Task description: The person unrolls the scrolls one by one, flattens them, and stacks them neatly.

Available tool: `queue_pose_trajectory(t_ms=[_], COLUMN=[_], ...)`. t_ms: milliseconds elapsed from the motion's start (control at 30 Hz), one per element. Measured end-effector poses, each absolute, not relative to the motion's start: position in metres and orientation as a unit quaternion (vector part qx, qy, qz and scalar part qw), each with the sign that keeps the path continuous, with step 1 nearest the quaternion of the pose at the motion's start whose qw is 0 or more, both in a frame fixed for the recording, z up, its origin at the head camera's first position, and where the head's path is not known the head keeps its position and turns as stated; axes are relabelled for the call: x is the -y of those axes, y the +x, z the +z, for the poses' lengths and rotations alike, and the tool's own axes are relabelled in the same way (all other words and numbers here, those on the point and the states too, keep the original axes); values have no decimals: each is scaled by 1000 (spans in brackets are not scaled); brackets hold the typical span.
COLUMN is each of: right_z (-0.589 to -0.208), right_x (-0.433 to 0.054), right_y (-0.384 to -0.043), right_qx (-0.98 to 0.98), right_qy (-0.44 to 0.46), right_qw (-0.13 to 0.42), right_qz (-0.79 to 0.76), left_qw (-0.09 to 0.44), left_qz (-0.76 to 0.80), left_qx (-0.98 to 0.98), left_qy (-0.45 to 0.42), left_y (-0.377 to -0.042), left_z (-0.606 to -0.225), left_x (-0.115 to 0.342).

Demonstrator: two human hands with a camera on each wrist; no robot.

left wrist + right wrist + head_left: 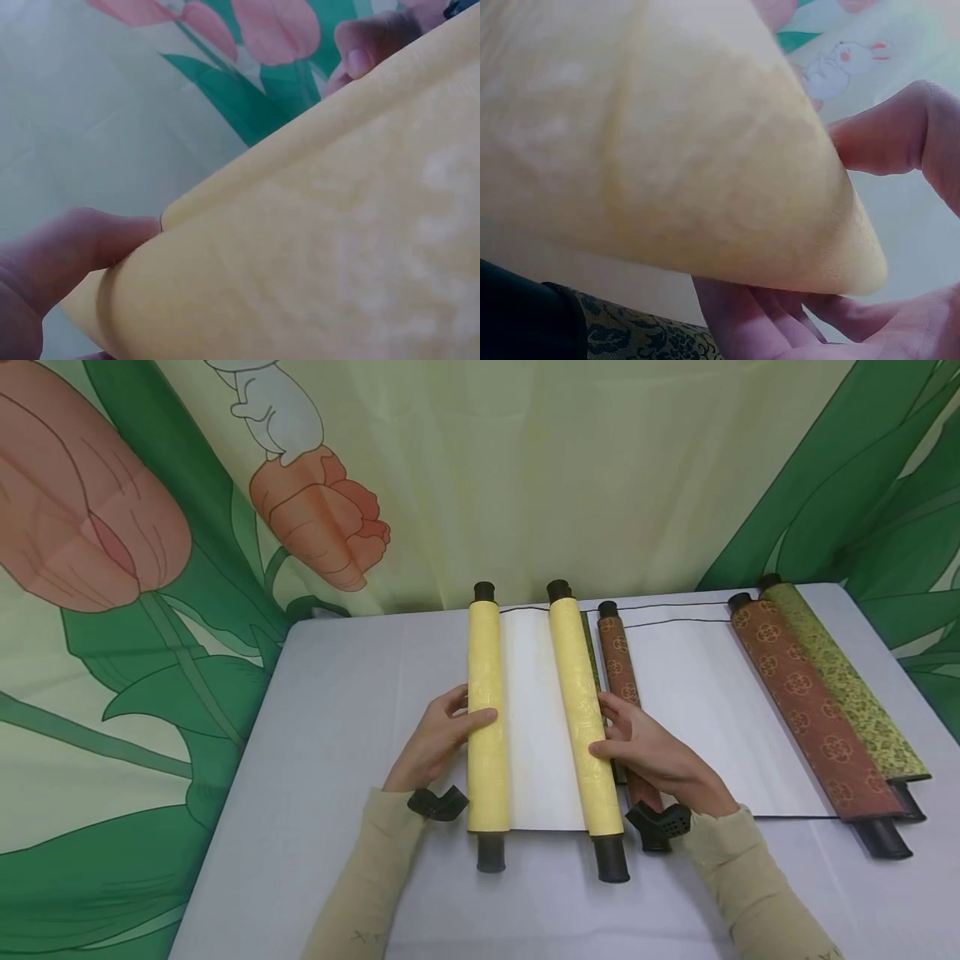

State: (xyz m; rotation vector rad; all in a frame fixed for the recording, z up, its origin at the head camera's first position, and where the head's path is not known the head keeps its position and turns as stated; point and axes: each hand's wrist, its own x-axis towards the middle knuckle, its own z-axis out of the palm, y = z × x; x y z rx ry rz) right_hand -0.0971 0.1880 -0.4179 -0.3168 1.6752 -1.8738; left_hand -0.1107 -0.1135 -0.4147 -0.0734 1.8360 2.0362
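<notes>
A yellow scroll (489, 718) with dark end knobs stands partly unrolled in the head view, a strip of white paper (542, 735) showing between its two rolls. My left hand (438, 735) grips the left roll about halfway along, thumb on top and fingers behind it. On the right roll (585, 710), my right hand (656, 747) holds with the thumb on the near face and fingers wrapped to the far side. Both wrist views show the yellow surface (300, 247) filling much of the picture, with a thumb (885, 139) pressed against its edge.
Right of the yellow scroll lies an unrolled red-brown scroll (817, 718) with a floral pattern. A green patterned scroll (847, 677) lies partly beneath it. The pale tablecloth (330, 718) spreads to the left, and a printed curtain (525, 477) hangs behind the table.
</notes>
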Motion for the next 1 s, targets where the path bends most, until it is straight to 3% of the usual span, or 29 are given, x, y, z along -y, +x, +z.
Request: queue_pose_trajectory(t_ms=[467,1000], right_z=[-411,-405], right_x=[-189,-187], right_y=[-97,-104], right_qx=[-650,-658], right_qy=[-104,-86], right_qw=[295,289], right_qz=[-692,-690], left_qw=[176,194], left_qz=[724,768], left_qx=[-662,-610], left_qy=[-82,-16], left_y=[-108,-106], left_z=[-411,-408], left_x=[116,119])
